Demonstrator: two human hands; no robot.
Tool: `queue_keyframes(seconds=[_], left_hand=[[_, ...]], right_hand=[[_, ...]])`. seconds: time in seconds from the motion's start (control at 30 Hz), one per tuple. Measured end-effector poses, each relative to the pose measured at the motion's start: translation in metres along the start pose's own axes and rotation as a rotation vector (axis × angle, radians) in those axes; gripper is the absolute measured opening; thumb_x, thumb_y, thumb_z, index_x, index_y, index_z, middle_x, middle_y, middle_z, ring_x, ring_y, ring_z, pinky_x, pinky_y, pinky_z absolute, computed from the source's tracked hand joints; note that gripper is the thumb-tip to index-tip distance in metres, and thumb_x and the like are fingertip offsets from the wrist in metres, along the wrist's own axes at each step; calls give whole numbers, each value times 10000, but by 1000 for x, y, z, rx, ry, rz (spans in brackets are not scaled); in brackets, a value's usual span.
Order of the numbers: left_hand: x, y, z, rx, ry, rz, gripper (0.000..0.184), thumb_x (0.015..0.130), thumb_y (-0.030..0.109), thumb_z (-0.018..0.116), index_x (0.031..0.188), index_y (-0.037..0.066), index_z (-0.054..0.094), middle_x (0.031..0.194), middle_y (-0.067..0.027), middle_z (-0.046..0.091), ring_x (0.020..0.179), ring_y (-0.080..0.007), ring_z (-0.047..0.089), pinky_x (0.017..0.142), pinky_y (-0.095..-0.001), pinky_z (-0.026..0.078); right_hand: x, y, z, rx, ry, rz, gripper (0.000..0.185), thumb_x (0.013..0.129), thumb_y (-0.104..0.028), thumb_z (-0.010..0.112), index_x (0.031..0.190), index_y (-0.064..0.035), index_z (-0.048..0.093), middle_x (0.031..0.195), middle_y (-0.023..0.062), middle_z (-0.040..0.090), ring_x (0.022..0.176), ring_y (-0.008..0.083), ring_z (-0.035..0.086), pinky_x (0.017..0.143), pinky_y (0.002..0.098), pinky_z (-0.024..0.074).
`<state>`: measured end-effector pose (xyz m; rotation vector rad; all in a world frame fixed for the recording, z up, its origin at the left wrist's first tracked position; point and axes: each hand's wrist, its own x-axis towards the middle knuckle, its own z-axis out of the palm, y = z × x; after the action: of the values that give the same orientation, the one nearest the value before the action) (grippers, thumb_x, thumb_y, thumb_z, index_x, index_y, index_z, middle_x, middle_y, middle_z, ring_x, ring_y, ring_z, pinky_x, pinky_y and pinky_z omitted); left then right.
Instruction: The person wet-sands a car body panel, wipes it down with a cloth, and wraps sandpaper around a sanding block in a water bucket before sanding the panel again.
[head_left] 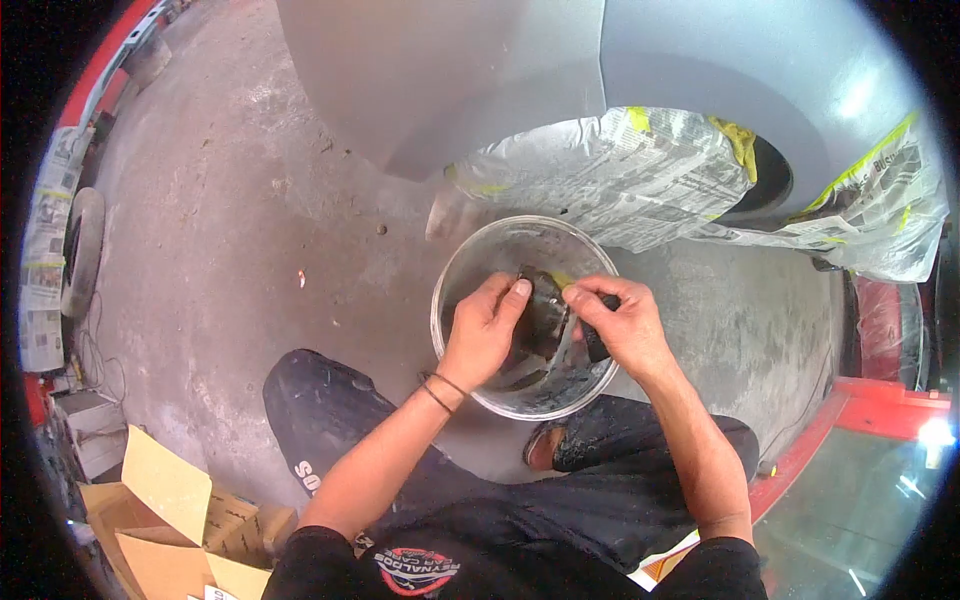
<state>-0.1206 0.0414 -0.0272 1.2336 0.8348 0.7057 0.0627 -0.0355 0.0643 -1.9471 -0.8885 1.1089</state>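
Observation:
A round pale bucket [440, 350] stands on the floor between my legs. Over its opening, my left hand [483, 328] is closed, its thumb pressing on a dark, wet-looking sheet [545, 315] that resembles sandpaper. The sheet hangs curved inside the bucket's mouth. My right hand [622, 318] is closed too, with thumb and forefinger pinched at the sheet's right side. A black block-like piece [597, 343] shows under the fingers of that hand. Something yellowish lies behind the sheet, too small to make out. The bucket's bottom is mostly hidden by my hands.
A grey car body panel [470, 70] curves overhead, its wheel area masked with newspaper [600, 175]. An open cardboard box [165, 530] sits at lower left. A tyre [83, 250] leans at far left. A red-framed glass piece [850, 500] lies at right.

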Motion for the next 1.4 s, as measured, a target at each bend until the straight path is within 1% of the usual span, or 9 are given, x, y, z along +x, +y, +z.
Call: queue_keyframes(seconds=[0.13,0.23,0.37,0.5,0.73,1.1,1.2,1.33,1.4], left_hand=[[3,-26,-4,110,18,-29,497,1115,422,585,1403,19,616,1247,-138,743,1088,-254,711,979,-400,544],[-6,7,-2,-760,-214,-503,585,1119,491,547,1499,45,533,1389,-130,649,1248,-239,642,1078,-424,505],[-6,17,1,-948,-301,-415,543,1123,431,552,1532,78,503,1446,-128,608,1334,-269,588,1128,-474,489],[-2,11,-9,-864,-71,-402,425,1079,217,571,1474,61,563,1446,-127,610,1338,-287,585,1098,-497,524],[-4,0,4,-1148,-272,-467,413,1117,282,504,1463,62,556,1438,-114,626,1348,-245,594,1161,-470,475],[-1,14,9,-1258,-334,-345,551,1149,358,442,1599,42,448,1569,-131,534,1461,-287,500,1246,-473,380],[-4,10,16,-1156,-308,-305,572,1149,375,454,1612,39,433,1603,-123,502,1491,-290,466,1266,-476,355],[-9,25,20,-979,-164,-273,571,1155,380,461,1626,59,424,1628,-91,481,1515,-267,433,1267,-447,351],[-8,20,22,-1026,-168,-260,573,1162,398,431,1633,72,421,1636,-81,475,1525,-260,420,1267,-447,344]], right_hand=[[0,-6,-2,-38,177,-127,235,998,-217,764,1090,-4,798,783,7,710,671,66,634,590,257,487],[-9,1,8,-168,183,-300,177,991,-135,760,1088,12,784,928,39,754,752,120,680,698,292,547],[-26,3,31,-330,-97,-354,274,1016,-172,726,1244,-20,726,1137,127,768,969,206,720,895,342,565],[-20,-1,15,449,-253,180,511,954,-18,581,1455,-32,479,1261,151,710,1089,247,687,950,393,575],[-8,-7,6,258,-286,-144,534,921,53,587,1445,-50,575,1422,118,655,1196,245,661,1089,369,496],[-13,-4,30,-425,238,-592,664,806,-88,868,1398,-53,568,1483,220,556,1332,407,589,991,444,574],[-13,1,30,-490,293,-611,661,812,-101,881,1390,-54,564,1435,218,594,1280,381,635,983,441,574],[-15,-6,21,-188,252,-313,623,853,-99,862,1398,-56,562,1351,195,654,1171,345,703,983,434,575],[-12,-10,20,-273,319,-489,621,873,-98,851,1419,-61,556,1326,179,676,1138,334,724,987,430,575]])
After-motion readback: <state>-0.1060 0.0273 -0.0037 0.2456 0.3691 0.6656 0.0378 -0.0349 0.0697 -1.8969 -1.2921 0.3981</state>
